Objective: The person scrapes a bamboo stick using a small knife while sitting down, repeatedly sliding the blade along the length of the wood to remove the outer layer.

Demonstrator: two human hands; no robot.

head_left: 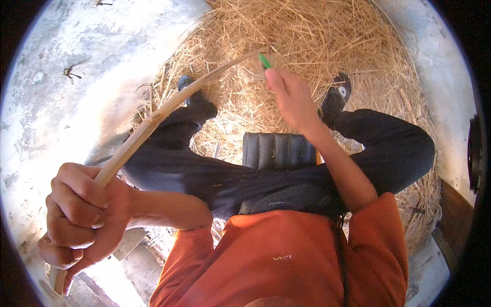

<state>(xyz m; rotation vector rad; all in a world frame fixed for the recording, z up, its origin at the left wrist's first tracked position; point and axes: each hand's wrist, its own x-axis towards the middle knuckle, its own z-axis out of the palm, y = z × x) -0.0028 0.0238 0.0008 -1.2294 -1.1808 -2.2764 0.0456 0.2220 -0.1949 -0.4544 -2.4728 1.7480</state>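
Straw (307, 36) heaps over pale concrete floor (61, 102); my left hand (82, 215) grips a cane strip (169, 105); right hand (291, 97) pinches a green tool (265, 61).

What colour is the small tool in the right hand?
Bright green, seen in the head view, held by the right hand.

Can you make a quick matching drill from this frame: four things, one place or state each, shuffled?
Things:
1. left hand
2. right hand
3. bamboo strip
4. black seat

Places or states:
A. between the person's legs, on the straw
B. closed around the near end of the strip
C. holding a green-handled tool at the strip's far tip
D. long and bowed, running from lower left up to the straw pile

Pairs: 1-B, 2-C, 3-D, 4-A
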